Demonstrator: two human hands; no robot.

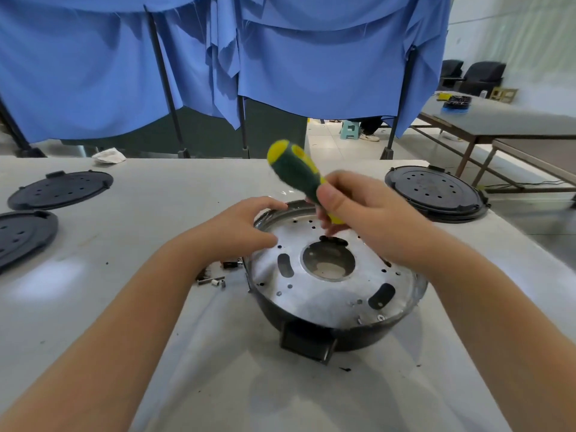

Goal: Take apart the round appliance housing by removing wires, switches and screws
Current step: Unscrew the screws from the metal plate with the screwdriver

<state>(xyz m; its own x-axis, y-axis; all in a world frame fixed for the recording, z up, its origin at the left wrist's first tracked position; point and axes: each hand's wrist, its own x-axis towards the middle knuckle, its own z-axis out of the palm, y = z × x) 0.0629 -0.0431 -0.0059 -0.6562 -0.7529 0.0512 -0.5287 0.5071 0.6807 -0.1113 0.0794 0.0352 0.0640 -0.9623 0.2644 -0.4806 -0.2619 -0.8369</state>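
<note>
The housing [330, 275] sits on the worktop [124, 307]. The right hand [358, 213] grasps a screwdriver [299, 176] at a far-side screw; the left hand [243, 226], fingers relaxed, steadies the rim. Unscrewing is underway, apparently; next, seat the hidden tip squarely.

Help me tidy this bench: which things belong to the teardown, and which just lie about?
In the job: round housing, screwdriver gripped by right hand, left hand on the rim, loose small parts.
Lying about: black perforated discs, white rag.
</note>
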